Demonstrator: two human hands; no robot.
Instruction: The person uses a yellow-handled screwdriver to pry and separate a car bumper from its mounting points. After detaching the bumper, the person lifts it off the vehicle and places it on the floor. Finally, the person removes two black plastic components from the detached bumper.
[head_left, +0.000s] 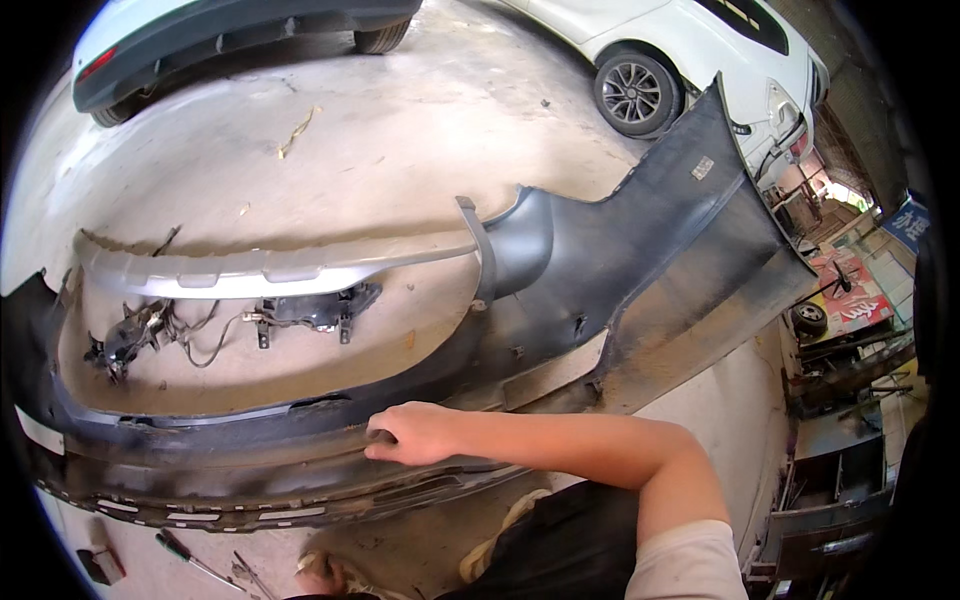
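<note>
Standing at the far side: 1 pale car and 1 white car. Black bumper is lying across the floor before the person, silver strip spanning the far side of its opening. 2 dark wired units are resting inside that opening. Right hand is sitting over the bumper's near section, fingers closed in a loose curl; can't tell if gripping anything. Left hand: can't tell it out at the lower edge, state unclear. Green-handled tool is lying on the near floor.
</note>
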